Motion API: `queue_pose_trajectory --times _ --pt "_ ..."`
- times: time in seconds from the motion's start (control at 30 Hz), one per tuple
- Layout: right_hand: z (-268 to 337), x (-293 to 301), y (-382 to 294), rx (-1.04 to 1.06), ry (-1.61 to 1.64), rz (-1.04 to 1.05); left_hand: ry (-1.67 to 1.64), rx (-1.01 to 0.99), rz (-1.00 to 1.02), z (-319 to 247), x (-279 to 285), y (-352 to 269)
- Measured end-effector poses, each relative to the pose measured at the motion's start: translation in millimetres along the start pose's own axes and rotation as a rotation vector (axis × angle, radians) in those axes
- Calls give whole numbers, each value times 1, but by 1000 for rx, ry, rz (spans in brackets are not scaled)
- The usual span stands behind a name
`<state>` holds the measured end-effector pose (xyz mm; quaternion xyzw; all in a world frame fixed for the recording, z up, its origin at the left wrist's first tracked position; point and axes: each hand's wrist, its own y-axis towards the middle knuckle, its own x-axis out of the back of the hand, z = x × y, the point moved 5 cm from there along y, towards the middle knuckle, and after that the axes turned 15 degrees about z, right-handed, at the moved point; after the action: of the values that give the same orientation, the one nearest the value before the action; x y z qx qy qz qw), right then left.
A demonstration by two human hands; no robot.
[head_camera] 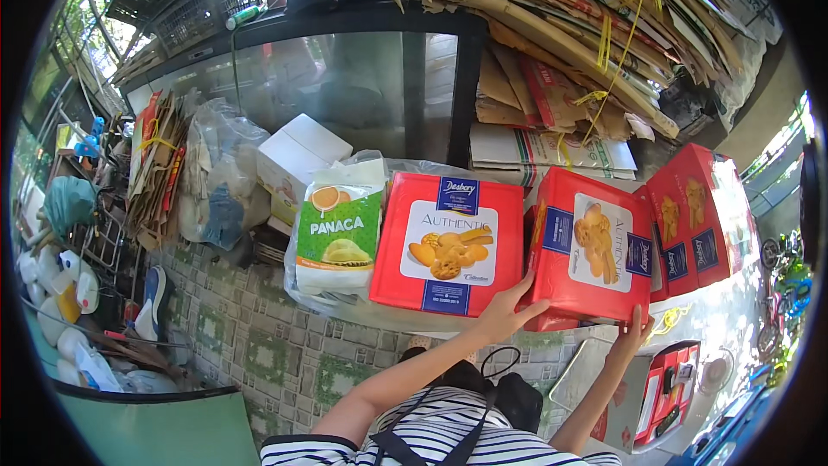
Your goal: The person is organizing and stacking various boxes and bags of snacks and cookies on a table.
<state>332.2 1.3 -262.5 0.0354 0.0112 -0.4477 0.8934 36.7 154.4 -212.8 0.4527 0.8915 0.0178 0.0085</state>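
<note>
A red Desbory biscuit box (pixel 598 233) is between my hands, turned sideways so its printed lettering runs down the lid. My left hand (pixel 511 312) grips its left edge near the bottom corner. At its lower right corner, my right hand (pixel 632 330) has its fingers against the edge. Beneath this box another red box (pixel 551 322) shows partly. To the left, a second red Desbory box (pixel 453 207) lies face up, and beside it is a green and white Panaca packet (pixel 339 233). More red boxes (pixel 695 207) stand on the right, showing their printed sides.
Behind the boxes stands a black-framed glass cabinet (pixel 323 71). Flattened cardboard (pixel 550 26) tied with yellow string is stacked at the back right. A white carton (pixel 304 142) and a clear bag (pixel 223 168) sit to the left. An open box (pixel 669 395) holds small items at lower right.
</note>
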Motion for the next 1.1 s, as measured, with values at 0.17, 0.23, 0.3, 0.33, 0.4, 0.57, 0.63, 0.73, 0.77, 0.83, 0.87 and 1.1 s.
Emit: queue_pose_trajectory --times 0.17,0.23,0.3,0.33,0.4,0.57,0.63,0.73,0.77,0.83,0.87,1.1 --pt "-2 15 -12 -20 363 14 312 -265 -43 -42 -2 -17" --pt "5 -9 -19 -84 441 42 354 -328 -101 -50 8 -25" --pt "8 -31 -27 -196 517 198 414 -388 -137 -68 20 -32" --pt "8 -46 -34 -216 547 258 446 -397 -191 -73 29 -37" --pt "24 -81 -53 -226 451 174 462 -390 -339 -76 45 -54" --pt "49 -172 -94 -92 15 460 485 -260 -701 -30 102 -126" --pt "50 -203 -107 -70 -31 520 593 -216 -787 -25 112 -150" --pt "55 -227 -113 -50 -64 581 668 -138 -949 -20 122 -177" --pt "54 -228 -113 -23 -110 543 569 -189 -1016 -17 125 -179" --pt "58 -227 -115 -36 -170 513 282 -140 -1122 -15 128 -183" --pt "61 -227 -116 -48 -231 520 298 -159 -1165 -20 127 -183" --pt "84 -196 -130 -57 -335 588 361 -23 -1201 -29 141 -188"
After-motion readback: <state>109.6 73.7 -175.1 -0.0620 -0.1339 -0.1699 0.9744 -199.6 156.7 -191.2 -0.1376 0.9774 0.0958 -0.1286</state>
